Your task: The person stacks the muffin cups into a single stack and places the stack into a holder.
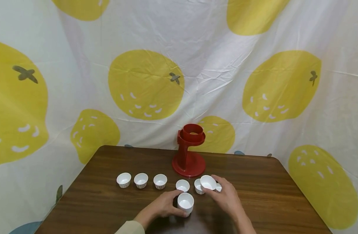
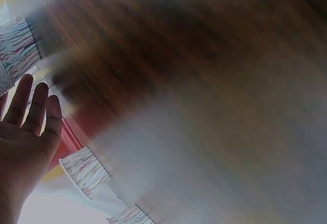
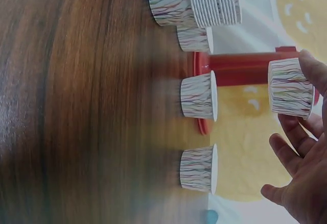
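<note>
A short stack of white paper cups (image 1: 185, 203) stands near the table's front, and my left hand (image 1: 168, 204) curls round its left side. In the left wrist view, three fingers (image 2: 31, 113) of that hand lie beside the striped stack (image 2: 15, 48). My right hand (image 1: 223, 194) pinches a single cup (image 1: 208, 182) just above the right end of a row of several cups (image 1: 141, 180). The right wrist view shows that cup (image 3: 290, 87) between thumb and fingers, with the stack (image 3: 204, 2) at the top. A red stand (image 1: 188, 151) with a ring on top rises behind the row.
The dark wooden table (image 1: 269, 195) has bare surface at both sides and rounded far corners. A white cloth with yellow lemons (image 1: 146, 84) hangs close behind and around it. The left wrist view is heavily blurred.
</note>
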`<state>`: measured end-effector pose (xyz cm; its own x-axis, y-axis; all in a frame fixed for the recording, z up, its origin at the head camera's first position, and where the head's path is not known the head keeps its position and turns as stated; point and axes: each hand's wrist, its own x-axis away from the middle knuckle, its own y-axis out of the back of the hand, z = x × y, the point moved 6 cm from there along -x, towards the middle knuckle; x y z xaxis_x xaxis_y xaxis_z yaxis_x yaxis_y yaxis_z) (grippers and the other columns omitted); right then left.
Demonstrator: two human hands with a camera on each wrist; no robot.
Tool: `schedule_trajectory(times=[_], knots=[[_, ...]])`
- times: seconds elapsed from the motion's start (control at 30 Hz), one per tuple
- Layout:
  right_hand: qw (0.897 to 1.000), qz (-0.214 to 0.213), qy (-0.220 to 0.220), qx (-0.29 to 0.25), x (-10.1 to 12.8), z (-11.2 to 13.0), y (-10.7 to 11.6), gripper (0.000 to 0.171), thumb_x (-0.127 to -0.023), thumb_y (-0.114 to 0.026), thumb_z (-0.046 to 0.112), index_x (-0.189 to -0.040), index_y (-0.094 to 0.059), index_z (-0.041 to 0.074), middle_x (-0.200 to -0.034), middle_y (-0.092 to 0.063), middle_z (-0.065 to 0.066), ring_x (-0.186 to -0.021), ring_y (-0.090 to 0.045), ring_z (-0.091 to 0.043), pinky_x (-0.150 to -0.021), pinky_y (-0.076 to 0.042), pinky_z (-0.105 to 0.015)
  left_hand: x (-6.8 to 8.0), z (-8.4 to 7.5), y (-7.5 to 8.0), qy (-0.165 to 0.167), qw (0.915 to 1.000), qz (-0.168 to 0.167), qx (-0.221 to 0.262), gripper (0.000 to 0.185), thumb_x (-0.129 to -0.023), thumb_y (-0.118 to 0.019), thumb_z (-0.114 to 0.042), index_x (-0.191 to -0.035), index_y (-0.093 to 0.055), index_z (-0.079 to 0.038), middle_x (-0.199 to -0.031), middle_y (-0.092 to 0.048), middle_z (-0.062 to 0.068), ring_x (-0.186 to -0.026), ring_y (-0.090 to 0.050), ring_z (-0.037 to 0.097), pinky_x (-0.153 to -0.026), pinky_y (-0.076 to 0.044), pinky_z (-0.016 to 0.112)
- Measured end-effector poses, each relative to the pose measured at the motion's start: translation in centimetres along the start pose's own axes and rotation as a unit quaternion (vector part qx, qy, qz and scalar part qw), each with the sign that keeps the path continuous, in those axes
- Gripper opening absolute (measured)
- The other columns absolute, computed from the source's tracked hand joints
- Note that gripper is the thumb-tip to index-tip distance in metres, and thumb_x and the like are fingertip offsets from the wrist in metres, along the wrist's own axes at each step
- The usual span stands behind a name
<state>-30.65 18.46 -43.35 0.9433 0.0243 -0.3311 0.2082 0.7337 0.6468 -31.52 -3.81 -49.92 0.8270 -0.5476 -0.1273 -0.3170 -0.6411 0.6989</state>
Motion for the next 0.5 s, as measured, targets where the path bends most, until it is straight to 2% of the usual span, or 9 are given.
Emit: schedule_trajectory(times=[0.27, 0.5], knots=[[1.0, 0.007, 0.01, 0.013, 0.2, 0.7, -0.7, 0.061, -0.075, -0.086, 0.034, -0.125, -0.067, 0.006, -0.113, -0.068, -0.009, -0.106, -0.061, -0.033, -0.09, -0.045, -0.049, 0.0, 0.1, 0.0, 0.006, 0.9998, -0.01, 0.015, 0.064, -0.072, -0.088, -0.038, -0.125, -0.061, -0.014, -0.105, -0.065, -0.008, -0.098, -0.058, 0.009, -0.091, -0.046, 0.034], [1.0, 0.013, 0.017, -0.008, 0.3, 1.2, -1.5, 0.058, -0.073, -0.088, 0.033, -0.12, -0.069, 0.003, -0.104, -0.069, -0.006, -0.096, -0.062, -0.022, -0.083, -0.048, -0.041, -0.1, 0.3, 0.0, 0.01, 0.9998, -0.006, 0.014, 0.064, -0.072, -0.088, -0.038, -0.125, -0.061, -0.013, -0.106, -0.065, -0.007, -0.097, -0.059, 0.009, -0.09, -0.047, 0.033]])
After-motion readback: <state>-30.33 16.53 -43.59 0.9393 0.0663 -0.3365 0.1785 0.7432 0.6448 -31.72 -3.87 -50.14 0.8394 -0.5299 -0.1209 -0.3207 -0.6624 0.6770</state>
